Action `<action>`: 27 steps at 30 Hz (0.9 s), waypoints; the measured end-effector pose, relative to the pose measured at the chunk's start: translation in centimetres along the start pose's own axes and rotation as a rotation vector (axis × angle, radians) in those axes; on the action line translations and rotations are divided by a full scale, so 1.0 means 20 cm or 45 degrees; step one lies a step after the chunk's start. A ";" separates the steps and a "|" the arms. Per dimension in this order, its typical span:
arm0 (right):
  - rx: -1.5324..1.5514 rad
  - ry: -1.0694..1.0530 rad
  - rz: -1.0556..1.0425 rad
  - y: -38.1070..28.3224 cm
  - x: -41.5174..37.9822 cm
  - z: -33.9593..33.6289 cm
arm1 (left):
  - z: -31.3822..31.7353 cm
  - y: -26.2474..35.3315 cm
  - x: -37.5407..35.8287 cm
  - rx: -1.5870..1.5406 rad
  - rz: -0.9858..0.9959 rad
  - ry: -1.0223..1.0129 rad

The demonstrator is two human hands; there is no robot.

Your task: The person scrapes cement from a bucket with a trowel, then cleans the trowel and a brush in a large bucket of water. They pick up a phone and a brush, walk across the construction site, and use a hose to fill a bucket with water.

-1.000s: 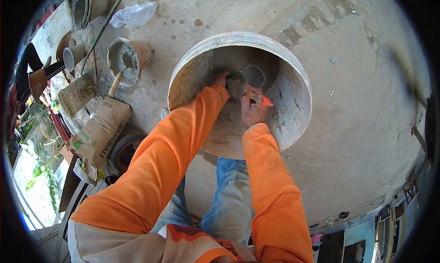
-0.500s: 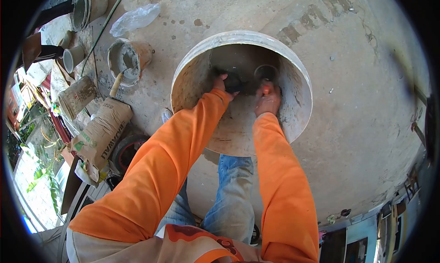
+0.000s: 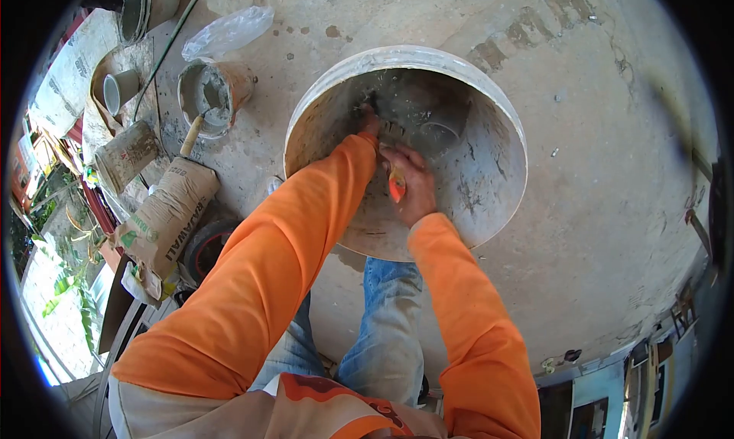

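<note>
Inside drum rim (image 3: 405, 58) (roomy rt.), R grip (image 3: 417, 185) clasps orange handle (image 3: 397, 186); L grip (image 3: 369, 121) unclear

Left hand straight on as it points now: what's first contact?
Likely the inner surface of the big drum, ahead of the left hand. Too dim and blurred to tell wall from bottom, or whether anything lies between.

Dark capitals reading "RAJAWALI" run along a brown paper sack (image 3: 170, 216); its smaller print is illegible.
</note>
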State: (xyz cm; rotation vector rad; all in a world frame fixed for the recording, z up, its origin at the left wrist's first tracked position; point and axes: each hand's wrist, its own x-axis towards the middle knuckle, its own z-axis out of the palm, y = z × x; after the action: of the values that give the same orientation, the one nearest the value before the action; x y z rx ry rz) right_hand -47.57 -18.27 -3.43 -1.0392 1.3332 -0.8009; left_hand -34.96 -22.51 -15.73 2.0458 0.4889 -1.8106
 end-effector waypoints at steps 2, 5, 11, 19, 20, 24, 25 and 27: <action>-0.195 0.150 0.027 0.03 -0.03 0.05 | -0.03 -0.02 0.04 0.092 -0.082 0.023; -0.217 0.268 0.462 0.21 0.27 -0.01 | -0.17 -0.22 0.29 0.435 0.221 0.000; -0.133 0.266 0.019 -0.05 -0.08 0.10 | -0.02 0.03 -0.20 0.189 -0.233 -0.083; -0.172 0.258 -0.116 -0.01 0.14 0.09 | 0.08 0.02 -0.39 0.084 0.035 -0.244; -0.121 0.308 -0.049 -0.10 0.02 0.11 | 0.05 0.03 -0.37 0.064 0.002 -0.217; -0.061 0.307 0.084 -0.18 -0.05 0.08 | 0.01 -0.01 -0.35 -0.017 -0.003 -0.157; -0.160 0.325 0.042 -0.11 0.03 0.08 | 0.01 -0.04 -0.33 -0.039 -0.003 -0.187; -0.253 0.336 0.076 0.02 0.26 0.03 | -0.08 -0.11 -0.12 -0.127 -0.071 -0.402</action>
State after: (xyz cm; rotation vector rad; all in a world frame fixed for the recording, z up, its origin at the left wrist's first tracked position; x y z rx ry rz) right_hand -46.54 -22.83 -5.73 -1.0689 1.6883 -0.7917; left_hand -34.95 -19.76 -13.23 1.6545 0.5359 -2.0491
